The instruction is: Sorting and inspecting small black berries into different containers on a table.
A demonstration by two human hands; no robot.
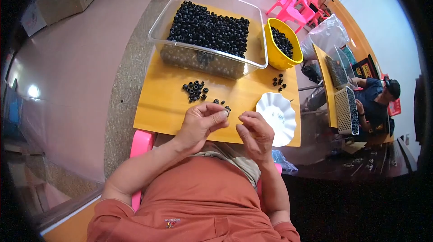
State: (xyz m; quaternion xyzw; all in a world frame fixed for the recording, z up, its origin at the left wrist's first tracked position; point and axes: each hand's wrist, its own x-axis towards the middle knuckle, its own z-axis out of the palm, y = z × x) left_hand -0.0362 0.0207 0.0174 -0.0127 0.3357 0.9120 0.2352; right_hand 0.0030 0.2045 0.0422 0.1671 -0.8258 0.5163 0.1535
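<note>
Between the thumb and fingertips of my left hand [203,122] is a small black round piece [227,109], mostly covered by the fingers. My right hand [257,134] is just to the right, a small gap away, thumb and fingers pinched together; anything in them is too small to make out. A loose pile of black round pieces [195,91], some showing a hole, lies on the yellow table [158,106] beyond my left hand. Beside my right hand rests a white scalloped plate [285,127] with tiny pale bits on it.
A clear plastic bin [207,54] full of black pieces fills the table's far side. Right of it stands a yellow tub [296,59] of similar pieces, with several loose ones [279,80] nearer. A co-worker [379,100] sits at another table on the right, near a white perforated basket [345,118].
</note>
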